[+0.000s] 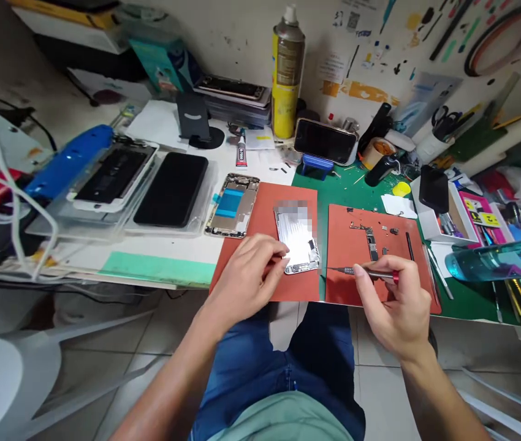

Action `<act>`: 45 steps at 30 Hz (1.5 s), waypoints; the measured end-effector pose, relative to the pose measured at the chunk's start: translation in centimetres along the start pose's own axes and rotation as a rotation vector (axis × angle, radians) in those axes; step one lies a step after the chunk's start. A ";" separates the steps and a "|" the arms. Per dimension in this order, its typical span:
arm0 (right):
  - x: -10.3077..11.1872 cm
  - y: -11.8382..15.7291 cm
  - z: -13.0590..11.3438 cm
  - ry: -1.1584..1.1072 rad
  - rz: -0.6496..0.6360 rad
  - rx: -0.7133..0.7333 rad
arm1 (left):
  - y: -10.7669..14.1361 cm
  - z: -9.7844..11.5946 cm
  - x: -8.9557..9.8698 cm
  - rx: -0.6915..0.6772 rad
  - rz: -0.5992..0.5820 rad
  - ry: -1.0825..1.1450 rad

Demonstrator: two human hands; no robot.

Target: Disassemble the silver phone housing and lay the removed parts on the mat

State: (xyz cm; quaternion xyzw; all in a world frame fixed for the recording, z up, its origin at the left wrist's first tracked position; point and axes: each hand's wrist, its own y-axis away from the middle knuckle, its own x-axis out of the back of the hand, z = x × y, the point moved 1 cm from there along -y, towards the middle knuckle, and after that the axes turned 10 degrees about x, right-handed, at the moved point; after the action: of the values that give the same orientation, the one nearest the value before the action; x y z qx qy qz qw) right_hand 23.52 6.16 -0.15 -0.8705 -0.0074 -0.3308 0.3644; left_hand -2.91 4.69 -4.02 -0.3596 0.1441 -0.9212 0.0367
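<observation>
Holding a thin tool [347, 271] with a red end, the right hand [391, 294] is above the right red mat [346, 245]. The left hand [254, 269] is curled, its finger tips at the left edge of a silver phone part [295, 239]; I cannot tell if it grips. That part lies on the left red mat [297, 289]. Farther away, a small dark board [371, 242] lies on the right mat. Past that, a phone [325, 141] leans up near a tall yellow can [283, 92].
</observation>
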 end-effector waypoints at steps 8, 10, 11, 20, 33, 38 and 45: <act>-1.0 -1.0 -0.4 0.109 -0.084 0.021 | 0.3 0.0 -0.3 -0.049 -0.052 -0.150; -1.1 -1.1 -0.5 0.129 -0.089 0.032 | 0.3 0.0 -0.4 -0.057 -0.037 -0.160; -1.1 -1.1 -0.6 0.139 -0.090 0.035 | 0.3 0.0 -0.4 -0.059 -0.032 -0.158; -1.0 -1.9 -1.3 0.236 -0.162 0.126 | 0.3 0.0 -0.4 -0.076 -0.008 -0.185; -0.8 -4.6 -1.8 0.300 -0.403 0.344 | 0.1 0.3 -0.2 -0.143 -0.008 -0.173; -0.8 -4.8 -1.6 0.288 -0.391 0.369 | 0.0 0.0 -0.4 -0.177 -0.007 -0.202; -1.1 -4.9 -1.5 0.310 -0.402 0.360 | -0.1 0.1 -0.6 -0.189 0.009 -0.244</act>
State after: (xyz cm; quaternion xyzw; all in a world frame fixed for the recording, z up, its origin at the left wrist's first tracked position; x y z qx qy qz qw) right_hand 20.60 9.01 3.07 -0.7122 -0.1821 -0.5183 0.4369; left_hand -2.45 4.86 -4.33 -0.4702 0.2264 -0.8527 0.0242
